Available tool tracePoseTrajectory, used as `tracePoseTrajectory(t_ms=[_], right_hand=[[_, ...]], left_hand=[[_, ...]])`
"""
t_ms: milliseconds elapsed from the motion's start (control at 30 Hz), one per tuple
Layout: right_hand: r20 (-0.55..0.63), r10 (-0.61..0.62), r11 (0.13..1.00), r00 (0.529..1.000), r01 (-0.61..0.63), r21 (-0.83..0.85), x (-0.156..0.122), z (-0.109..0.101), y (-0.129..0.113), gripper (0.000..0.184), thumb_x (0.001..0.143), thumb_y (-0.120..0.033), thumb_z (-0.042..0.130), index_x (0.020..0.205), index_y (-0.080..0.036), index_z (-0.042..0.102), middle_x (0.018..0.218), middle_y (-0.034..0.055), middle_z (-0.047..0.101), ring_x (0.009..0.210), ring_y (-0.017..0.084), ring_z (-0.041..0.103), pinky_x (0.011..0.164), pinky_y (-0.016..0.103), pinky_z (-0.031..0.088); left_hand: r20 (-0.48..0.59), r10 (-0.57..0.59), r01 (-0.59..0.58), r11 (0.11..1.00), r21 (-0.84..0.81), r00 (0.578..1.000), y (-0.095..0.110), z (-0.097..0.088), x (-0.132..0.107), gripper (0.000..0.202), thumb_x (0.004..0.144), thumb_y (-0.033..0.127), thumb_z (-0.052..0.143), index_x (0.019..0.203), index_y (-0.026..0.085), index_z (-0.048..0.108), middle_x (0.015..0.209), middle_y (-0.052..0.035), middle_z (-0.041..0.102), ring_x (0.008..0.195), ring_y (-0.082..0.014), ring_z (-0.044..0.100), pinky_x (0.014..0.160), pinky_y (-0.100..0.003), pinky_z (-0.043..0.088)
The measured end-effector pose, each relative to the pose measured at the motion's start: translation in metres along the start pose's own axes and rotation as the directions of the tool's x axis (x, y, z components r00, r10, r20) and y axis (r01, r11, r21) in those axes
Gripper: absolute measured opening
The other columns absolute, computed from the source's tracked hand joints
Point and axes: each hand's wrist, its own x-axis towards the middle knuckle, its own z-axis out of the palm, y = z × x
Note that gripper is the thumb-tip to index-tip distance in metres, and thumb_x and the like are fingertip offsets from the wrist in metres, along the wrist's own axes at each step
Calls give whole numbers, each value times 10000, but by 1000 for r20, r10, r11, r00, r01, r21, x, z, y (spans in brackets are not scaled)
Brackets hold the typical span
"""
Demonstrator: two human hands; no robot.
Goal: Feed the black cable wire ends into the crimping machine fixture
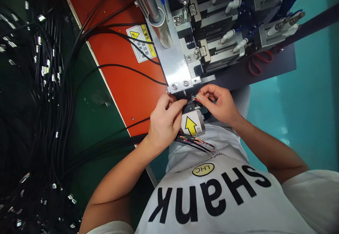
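My left hand point(165, 119) is closed around a bundle of black cables point(116, 145) whose stripped coloured wire ends point(198, 143) fan out over my white shirt. Its fingertips reach a small black fixture point(188, 106) at the front of a metal machine point(182, 61). My right hand point(219, 103) pinches thin coloured wire tips point(195, 97) just under the machine's lower edge. Both hands nearly meet at that spot. A white label with a yellow arrow point(191, 124) sits just below them.
The machine stands on an orange-red bench top point(124, 82) with a yellow warning sticker point(141, 42). A large heap of black cables with metal ends point(34, 96) lies at the left. Red-handled scissors point(258, 63) rest on a dark plate at the right. Teal floor point(312, 96) lies beyond.
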Motion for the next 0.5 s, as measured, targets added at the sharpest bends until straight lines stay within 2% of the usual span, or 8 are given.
tracePoseTrajectory(t_ms=[333,500], right_hand=[[-1,-32,999,999,32,0,1,-1,3,46,857,-215,679,821,-192,661,783,-2,678,695,133,602,660,277,457],[2,-34,999,999,34,-6,1,-1,3,53,858,-223,677,817,-194,662,795,3,683,706,137,603,658,277,461]], left_hand=[[-7,18,-18,1000,15,1000,-1,1,0,255,923,110,528,1106,196,683,912,-43,526,824,-138,550,719,-259,490],[0,13,-13,1000,11,1000,-1,1,0,255,930,124,524,1112,206,682,919,-45,530,856,-149,565,741,-268,500]])
